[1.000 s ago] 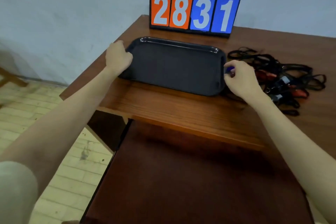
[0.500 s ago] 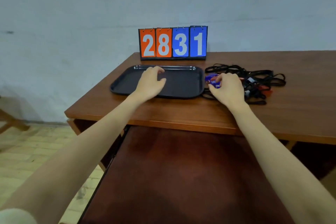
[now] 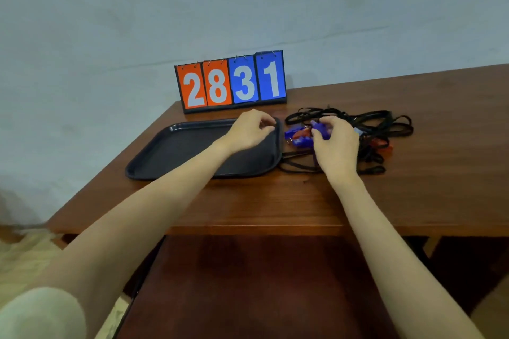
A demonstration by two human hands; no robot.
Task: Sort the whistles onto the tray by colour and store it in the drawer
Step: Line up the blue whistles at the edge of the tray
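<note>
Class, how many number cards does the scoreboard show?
4, in a row on the scoreboard behind the tray: orange 2, orange 8, blue 3, blue 1. None looks hidden.

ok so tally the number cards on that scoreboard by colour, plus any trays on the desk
orange number cards: 2
blue number cards: 2
black tray: 1
total: 5

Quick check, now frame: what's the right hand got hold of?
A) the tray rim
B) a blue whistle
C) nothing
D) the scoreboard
B: the right hand has its grip on a blue whistle over the lanyard pile, beside the tray, which holds no whistles yet.
</note>
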